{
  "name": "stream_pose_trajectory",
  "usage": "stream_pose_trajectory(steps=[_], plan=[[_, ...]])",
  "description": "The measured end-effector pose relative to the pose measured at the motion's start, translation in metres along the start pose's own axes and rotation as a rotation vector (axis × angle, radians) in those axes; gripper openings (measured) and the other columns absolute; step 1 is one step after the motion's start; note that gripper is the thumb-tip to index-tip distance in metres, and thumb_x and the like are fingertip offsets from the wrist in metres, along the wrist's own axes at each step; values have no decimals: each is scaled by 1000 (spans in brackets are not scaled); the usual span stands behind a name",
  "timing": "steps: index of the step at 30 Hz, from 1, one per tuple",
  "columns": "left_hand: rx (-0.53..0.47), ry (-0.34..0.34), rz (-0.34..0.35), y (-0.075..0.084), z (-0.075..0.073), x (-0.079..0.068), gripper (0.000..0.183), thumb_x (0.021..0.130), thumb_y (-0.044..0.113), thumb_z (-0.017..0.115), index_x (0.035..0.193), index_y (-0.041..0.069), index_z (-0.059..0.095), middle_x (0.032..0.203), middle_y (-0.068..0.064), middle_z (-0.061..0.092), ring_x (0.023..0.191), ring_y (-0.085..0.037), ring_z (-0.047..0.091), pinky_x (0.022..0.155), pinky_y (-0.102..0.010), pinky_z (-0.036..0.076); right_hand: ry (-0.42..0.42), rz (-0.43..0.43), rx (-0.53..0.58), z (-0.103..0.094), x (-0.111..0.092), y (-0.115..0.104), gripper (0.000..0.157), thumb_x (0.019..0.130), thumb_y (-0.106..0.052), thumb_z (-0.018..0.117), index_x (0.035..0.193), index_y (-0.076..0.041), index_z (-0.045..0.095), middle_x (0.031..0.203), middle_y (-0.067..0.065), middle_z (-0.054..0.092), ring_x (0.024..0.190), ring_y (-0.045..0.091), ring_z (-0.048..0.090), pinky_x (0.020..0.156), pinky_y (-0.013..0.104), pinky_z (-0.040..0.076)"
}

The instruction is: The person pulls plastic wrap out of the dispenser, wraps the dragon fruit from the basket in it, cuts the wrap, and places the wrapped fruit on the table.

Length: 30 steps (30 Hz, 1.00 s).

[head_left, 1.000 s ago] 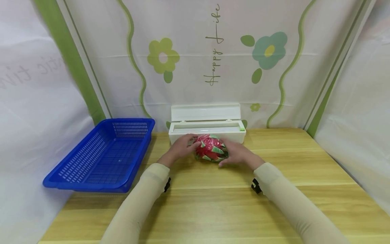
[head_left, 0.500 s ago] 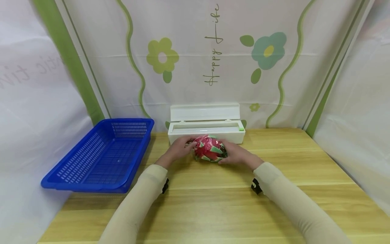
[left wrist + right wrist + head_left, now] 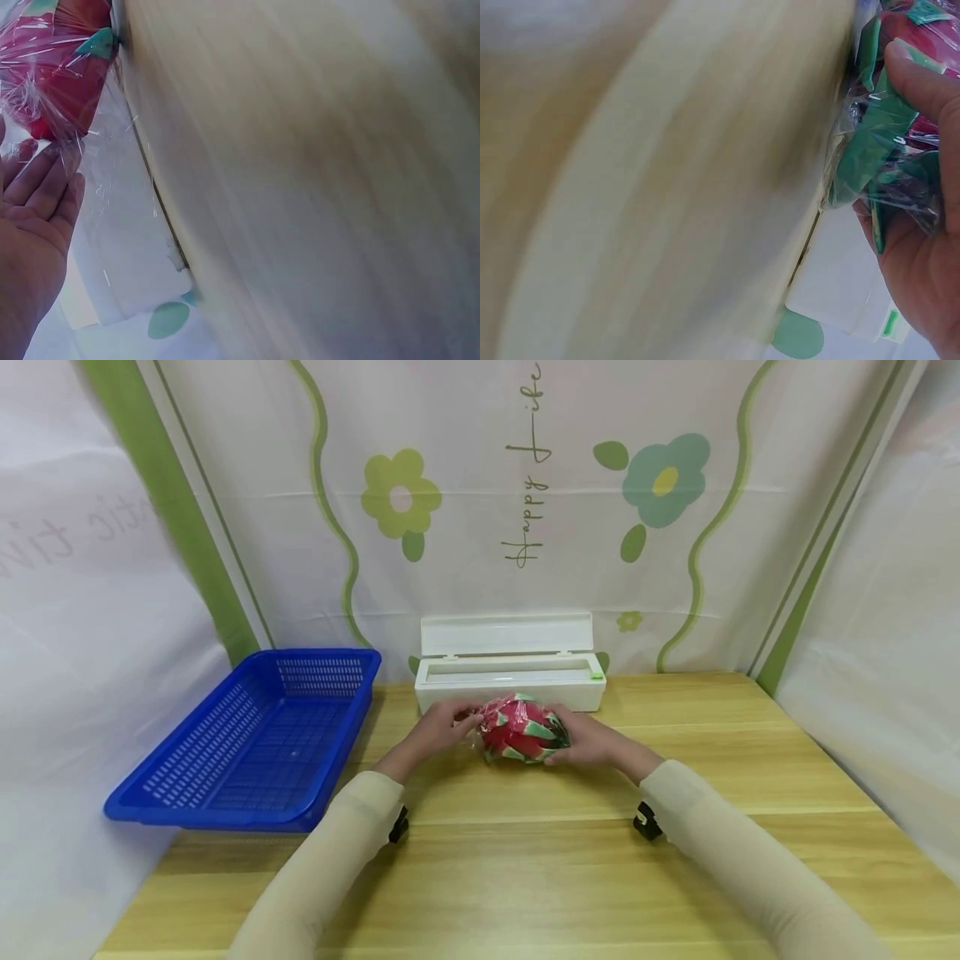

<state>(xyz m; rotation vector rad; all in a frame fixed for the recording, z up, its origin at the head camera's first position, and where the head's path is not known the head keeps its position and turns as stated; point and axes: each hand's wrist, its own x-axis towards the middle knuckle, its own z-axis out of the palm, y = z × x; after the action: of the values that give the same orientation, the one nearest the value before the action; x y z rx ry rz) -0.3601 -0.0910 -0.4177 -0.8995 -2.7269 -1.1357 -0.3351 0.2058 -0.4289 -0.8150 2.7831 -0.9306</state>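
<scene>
A red dragon fruit (image 3: 517,731) with green scales, wrapped in clear plastic film, is held between the hands over the wooden table. My right hand (image 3: 588,739) grips its right end; in the right wrist view the thumb (image 3: 919,82) presses on the wrapped skin and the fingers go behind the fruit. At the left end, my left hand (image 3: 442,728) pinches the loose gathered cling film (image 3: 71,154), its fingers reaching under the crinkled plastic in the left wrist view. Right behind the fruit stands a white cling film box (image 3: 510,693), lid up, with a roll inside.
On the left of the table (image 3: 525,877) sits a blue perforated plastic basket (image 3: 330,777) with nothing in it. A green slider (image 3: 597,676) shows at the box's right end. Printed white curtains (image 3: 465,577) enclose the back and sides.
The dragon fruit has shifted slightly right and toward me with the right hand. The left hand has moved a little away from the fruit, and film shows stretched between them.
</scene>
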Motion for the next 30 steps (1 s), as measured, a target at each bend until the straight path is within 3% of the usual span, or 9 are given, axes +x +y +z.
stream_pose_trajectory(steps=[7, 13, 21, 27, 30], plan=[[-21, -19, 51, 5, -1, -11, 34, 99, 20, 59, 127, 1, 59, 112, -12, 69, 101, -24, 65, 85, -37, 53, -3, -45, 20, -1, -8, 0, 83, 76, -30, 85, 140, -8, 38, 133, 12, 53, 123, 30, 50, 105, 49, 37], [-18, -26, 83, 8, 0, -20, 20, 97, 20, 62, 111, 7, 58, 106, -8, 69, 102, -23, 65, 85, -38, 52, -5, -64, 16, 0, -13, 0, 84, 75, -31, 86, 141, -10, 38, 132, 11, 54, 121, 28, 52, 104, 49, 38], [-29, -48, 91, 12, 2, -33, 15, 95, 22, 64, 102, 10, 59, 101, -2, 67, 103, -22, 65, 90, -40, 51, -19, -72, 44, 3, -22, -4, 81, 74, -25, 86, 140, -15, 39, 130, 6, 56, 119, 23, 53, 104, 46, 38], [-52, -44, 151, 15, 0, -43, 8, 97, 16, 61, 98, 8, 59, 96, -2, 66, 100, -20, 66, 91, -39, 51, -33, -76, 47, 4, -28, -5, 79, 75, -30, 86, 137, -16, 40, 127, 3, 57, 117, 21, 54, 104, 45, 38], [-72, -29, 145, 16, -2, -47, 6, 99, 13, 58, 97, 7, 57, 91, -7, 66, 93, -20, 66, 83, -36, 53, -37, -70, 54, 3, -31, -7, 80, 75, -33, 85, 139, -16, 39, 129, 3, 56, 118, 21, 53, 104, 46, 38]])
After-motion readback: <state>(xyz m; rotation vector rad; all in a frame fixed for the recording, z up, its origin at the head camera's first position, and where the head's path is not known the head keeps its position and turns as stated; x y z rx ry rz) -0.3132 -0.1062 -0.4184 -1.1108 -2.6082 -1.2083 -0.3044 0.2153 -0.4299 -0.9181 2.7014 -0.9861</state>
